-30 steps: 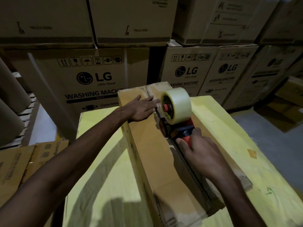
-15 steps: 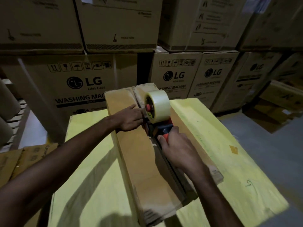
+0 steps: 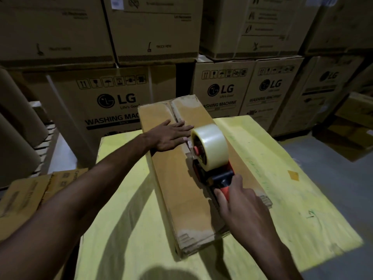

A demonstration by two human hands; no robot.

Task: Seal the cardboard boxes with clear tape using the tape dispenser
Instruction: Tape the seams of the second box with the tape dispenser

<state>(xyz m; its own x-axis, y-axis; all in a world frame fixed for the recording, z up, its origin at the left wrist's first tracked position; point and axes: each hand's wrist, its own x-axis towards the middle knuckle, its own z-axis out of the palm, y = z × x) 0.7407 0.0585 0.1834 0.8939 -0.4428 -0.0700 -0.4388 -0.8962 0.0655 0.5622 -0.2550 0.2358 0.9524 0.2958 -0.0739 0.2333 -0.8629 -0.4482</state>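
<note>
Pressing down on the far half of the cardboard box (image 3: 175, 184), the left hand (image 3: 171, 136) is lying flat with its fingers straight and slightly spread, reaching across the centre seam (image 3: 174, 113) where the two top flaps meet; judging by the placement, it is pinning the flaps level and stopping the long, narrow box from sliding on the yellow worktop (image 3: 125, 229). The right hand (image 3: 240, 207) is wrapping its fingers round the red handle (image 3: 225, 191) of the tape dispenser (image 3: 216, 174), which is sitting on the box top about halfway along the seam, just right of the left hand's fingertips. The roll of clear tape (image 3: 210, 148) is standing upright at the far side of the dispenser, with the handle pointing towards the near end, so a pull towards the person would be laying tape along the untaped near stretch (whether tape is already lying on the far stretch is hard to tell in this dim light). The box itself is lying lengthwise from near to far down the middle of the worktop, its near end just short of the near edge. Large printed cartons (image 3: 113, 102) are standing stacked behind the worktop, well apart from the work.
</note>
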